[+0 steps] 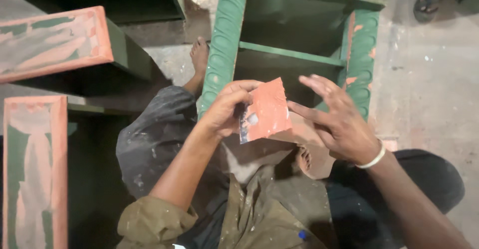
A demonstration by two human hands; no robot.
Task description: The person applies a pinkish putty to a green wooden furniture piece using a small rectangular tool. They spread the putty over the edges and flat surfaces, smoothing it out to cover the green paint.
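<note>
Sheet (265, 110) between both hands, cabinet (294, 44) behind, panels (35, 129) left.

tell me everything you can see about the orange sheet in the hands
The orange sheet is a small, roughly square piece, thin and flexible like sandpaper, with a ragged top edge and a dark strip along its left side. The left hand pinches that left edge and holds it up, tilted, in front of the green cabinet. The right hand, fingers spread, touches its right edge.
</note>
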